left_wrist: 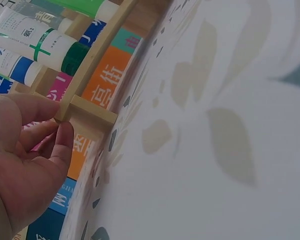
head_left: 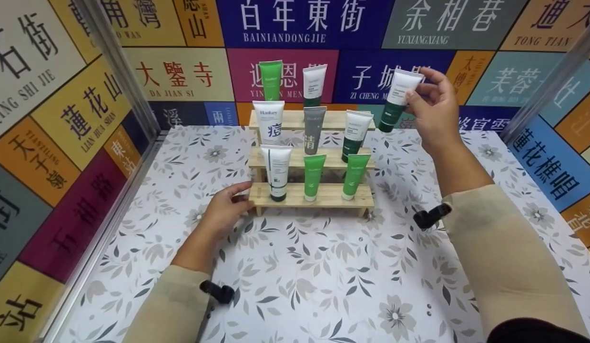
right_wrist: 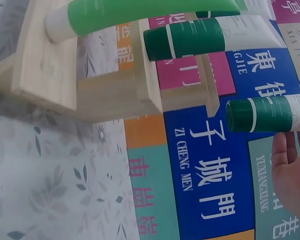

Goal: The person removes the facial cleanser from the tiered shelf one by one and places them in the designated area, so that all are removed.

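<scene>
My right hand (head_left: 440, 114) pinches a white squeeze tube with a dark green lower part (head_left: 400, 97) by its side. It is in the air just right of the top step of a three-step wooden display rack (head_left: 294, 202). In the right wrist view the held tube's green cap (right_wrist: 240, 116) points toward the rack. My left hand (head_left: 224, 209) is at the rack's left end, thumb and fingertips round the corner of the lowest step (left_wrist: 85, 107). Opposite the gap on the top step stand a green tube (head_left: 271, 80) and a white-and-green tube (head_left: 314, 85).
On the middle step stand a white tube (head_left: 269, 121), a grey tube (head_left: 314, 131) and another white-and-green tube (head_left: 357, 136). The lowest step bears a white tube (head_left: 277, 172) and two green tubes (head_left: 314, 176). A leaf-patterned tabletop (head_left: 295, 276) lies below, with lettered panels (head_left: 185, 74) around it.
</scene>
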